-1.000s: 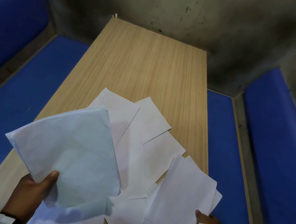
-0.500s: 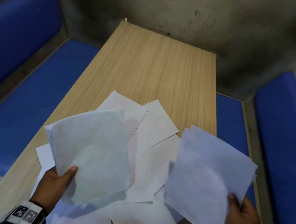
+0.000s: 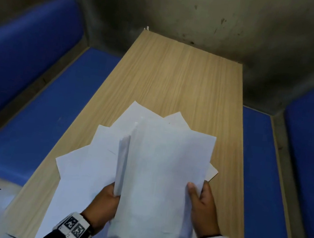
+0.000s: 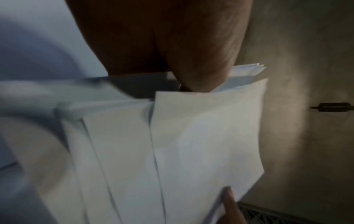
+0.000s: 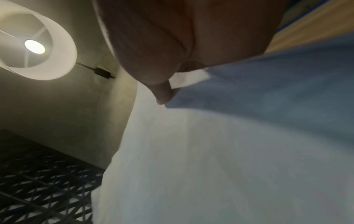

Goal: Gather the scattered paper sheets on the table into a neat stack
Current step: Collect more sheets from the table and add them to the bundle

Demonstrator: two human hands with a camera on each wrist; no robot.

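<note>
Head camera looks steeply down the wooden table (image 3: pixel 177 77) from above, while both wrist cameras sit tight against the palms, tilted upward past the held paper sheets (image 4: pixel 201 144) they all share toward the wall (image 5: pixel 57 106).

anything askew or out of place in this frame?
Yes. The bundle of sheets held by the left hand and right hand isn't squared: the left wrist view shows stepped edges. Loose sheets lie fanned at odd angles on the table beneath. No visible damage.
</note>
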